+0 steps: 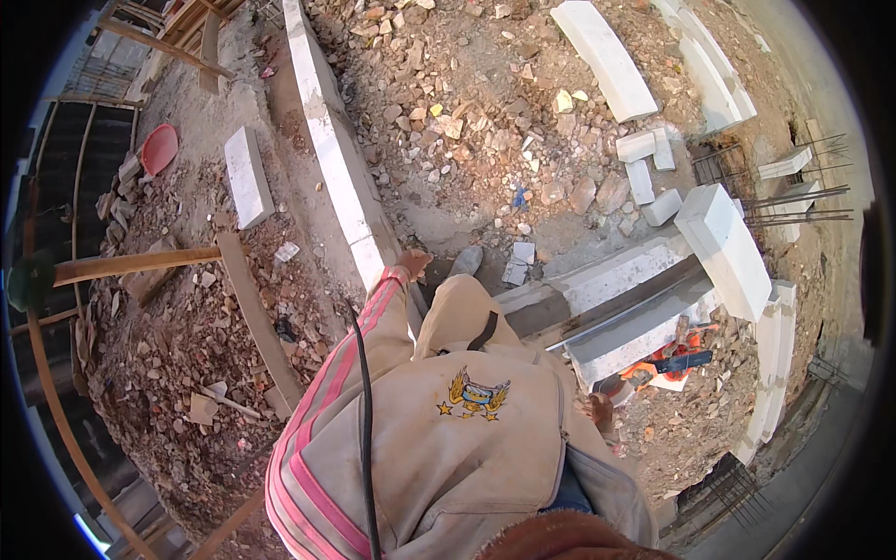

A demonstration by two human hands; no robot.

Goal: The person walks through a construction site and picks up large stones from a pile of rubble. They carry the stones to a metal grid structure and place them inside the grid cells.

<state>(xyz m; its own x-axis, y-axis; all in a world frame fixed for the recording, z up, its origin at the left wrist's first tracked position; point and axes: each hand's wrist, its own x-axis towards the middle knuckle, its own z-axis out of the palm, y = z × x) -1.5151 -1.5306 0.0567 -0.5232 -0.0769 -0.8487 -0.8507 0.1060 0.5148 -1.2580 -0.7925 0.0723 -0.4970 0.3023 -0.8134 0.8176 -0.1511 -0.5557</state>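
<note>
My left hand (pixel 415 263) rests at the near end of a long row of white blocks (pixel 331 154), its fingers stretched out and holding nothing I can see. Low on my right side, my right hand (pixel 602 411) shows only in part beside my jacket; its fingers look curled. A rounded grey-brown thing (pixel 612 385) touches or lies just beyond those fingers, too small to name. Next to it are a saw (pixel 688 362) with an orange handle and an orange-red container (pixel 667 353). Grey wet mortar (pixel 644 322) coats the top of a white block course in front of that hand.
A large white block (pixel 723 250) sits across the course at the right, near protruding steel bars (pixel 798 207). Broken rubble (pixel 467 121) covers the ground ahead. Wooden poles (pixel 140 266), a loose white block (pixel 247 177) and a pink-red basin (pixel 160 149) lie left.
</note>
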